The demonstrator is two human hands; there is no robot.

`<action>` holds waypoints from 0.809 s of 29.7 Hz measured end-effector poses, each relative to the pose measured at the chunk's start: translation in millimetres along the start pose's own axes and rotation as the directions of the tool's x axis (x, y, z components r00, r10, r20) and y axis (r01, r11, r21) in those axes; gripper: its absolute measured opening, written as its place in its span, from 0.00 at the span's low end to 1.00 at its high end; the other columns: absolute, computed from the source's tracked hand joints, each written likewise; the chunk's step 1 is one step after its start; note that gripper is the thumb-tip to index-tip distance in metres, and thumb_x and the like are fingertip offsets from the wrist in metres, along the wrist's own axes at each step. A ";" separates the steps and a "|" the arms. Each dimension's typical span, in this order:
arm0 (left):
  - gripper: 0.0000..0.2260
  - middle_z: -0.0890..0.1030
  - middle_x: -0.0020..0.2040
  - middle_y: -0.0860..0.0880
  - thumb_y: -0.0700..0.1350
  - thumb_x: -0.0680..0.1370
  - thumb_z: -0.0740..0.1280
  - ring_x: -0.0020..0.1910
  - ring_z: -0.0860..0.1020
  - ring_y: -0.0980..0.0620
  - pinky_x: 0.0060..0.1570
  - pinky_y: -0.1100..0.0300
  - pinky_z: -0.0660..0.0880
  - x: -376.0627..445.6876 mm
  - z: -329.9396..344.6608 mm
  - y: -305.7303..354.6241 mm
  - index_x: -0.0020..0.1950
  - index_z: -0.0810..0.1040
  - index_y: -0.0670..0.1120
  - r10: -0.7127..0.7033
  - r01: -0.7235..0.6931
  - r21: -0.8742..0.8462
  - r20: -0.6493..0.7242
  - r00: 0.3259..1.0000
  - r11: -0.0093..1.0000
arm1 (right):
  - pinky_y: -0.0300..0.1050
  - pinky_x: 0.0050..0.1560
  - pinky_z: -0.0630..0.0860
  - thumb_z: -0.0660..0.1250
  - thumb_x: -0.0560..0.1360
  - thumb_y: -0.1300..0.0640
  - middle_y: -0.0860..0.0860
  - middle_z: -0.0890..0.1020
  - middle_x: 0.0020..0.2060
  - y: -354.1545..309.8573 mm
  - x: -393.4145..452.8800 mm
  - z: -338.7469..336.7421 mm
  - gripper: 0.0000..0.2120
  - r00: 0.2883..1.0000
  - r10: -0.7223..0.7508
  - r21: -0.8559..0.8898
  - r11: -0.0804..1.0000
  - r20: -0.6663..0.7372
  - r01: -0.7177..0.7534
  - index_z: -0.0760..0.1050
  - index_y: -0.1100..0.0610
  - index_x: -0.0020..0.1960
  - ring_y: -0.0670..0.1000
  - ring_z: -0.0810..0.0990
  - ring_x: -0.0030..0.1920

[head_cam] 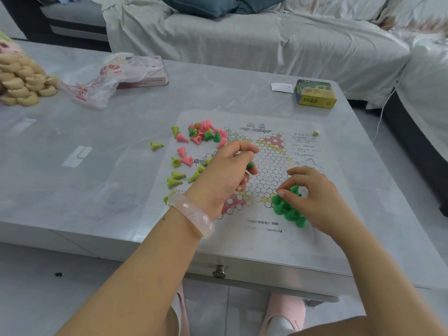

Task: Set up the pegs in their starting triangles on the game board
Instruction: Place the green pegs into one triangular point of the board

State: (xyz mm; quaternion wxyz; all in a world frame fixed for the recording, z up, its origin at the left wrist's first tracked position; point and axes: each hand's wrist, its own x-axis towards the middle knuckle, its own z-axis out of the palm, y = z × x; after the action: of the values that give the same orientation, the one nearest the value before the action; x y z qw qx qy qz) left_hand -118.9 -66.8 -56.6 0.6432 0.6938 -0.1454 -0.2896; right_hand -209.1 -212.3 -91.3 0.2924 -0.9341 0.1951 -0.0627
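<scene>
A paper game board (266, 166) printed with a star of circles lies on the table. Several dark green pegs (287, 210) stand clustered on its near right triangle. My right hand (312, 200) pinches one of them at the cluster's top. My left hand (228, 170), with a pink bangle on the wrist, hovers over the board's left side and grips a dark green peg (249, 165) in curled fingers. Loose pink, green and yellow-green pegs (201, 134) lie heaped at the board's far left corner, and several yellow-green pegs (177, 177) lie scattered at its left edge.
A yellow game box (315, 94) and a white slip (282, 88) sit at the far right. A small die (316, 132) rests on the board's right. A plastic bag (101, 78) over a pink box and round beige pieces (21, 81) occupy the far left. Behind is a covered sofa (242, 32).
</scene>
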 end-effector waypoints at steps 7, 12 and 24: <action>0.12 0.76 0.42 0.48 0.32 0.74 0.56 0.32 0.69 0.55 0.33 0.63 0.67 0.8 -3.2 -5.5 0.47 0.70 0.49 -0.037 0.028 0.151 0.052 0.998 0.988 | 0.40 0.59 0.59 0.64 0.74 0.57 0.43 0.71 0.50 -1.5 -1.7 -1.7 0.06 0.999 -0.039 0.011 0.999 -0.020 0.039 0.80 0.52 0.45 0.49 0.68 0.63; 0.12 0.78 0.46 0.49 0.37 0.78 0.60 0.36 0.71 0.56 0.38 0.63 0.70 -4.4 -3.6 -7.1 0.58 0.71 0.51 0.022 -0.076 0.336 0.161 0.987 0.939 | 0.46 0.59 0.69 0.64 0.75 0.59 0.45 0.77 0.49 -11.6 -4.2 -2.0 0.07 0.969 -0.105 0.188 0.971 -0.223 0.148 0.79 0.50 0.46 0.46 0.74 0.55; 0.22 0.76 0.63 0.52 0.37 0.78 0.59 0.51 0.75 0.61 0.47 0.78 0.67 -4.1 5.8 -17.4 0.70 0.65 0.53 0.251 -0.358 0.524 0.265 0.931 0.773 | 0.29 0.35 0.68 0.64 0.74 0.55 0.40 0.77 0.29 -33.0 -3.3 6.8 0.09 0.993 -0.014 0.508 0.858 -0.119 0.073 0.77 0.47 0.37 0.40 0.72 0.33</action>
State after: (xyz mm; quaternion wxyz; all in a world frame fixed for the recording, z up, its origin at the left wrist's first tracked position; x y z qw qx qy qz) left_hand -128.5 -66.9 -72.8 0.4316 0.7904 -0.3927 -0.1866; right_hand -199.7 -182.7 -78.1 0.5169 -0.8222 0.1664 -0.1708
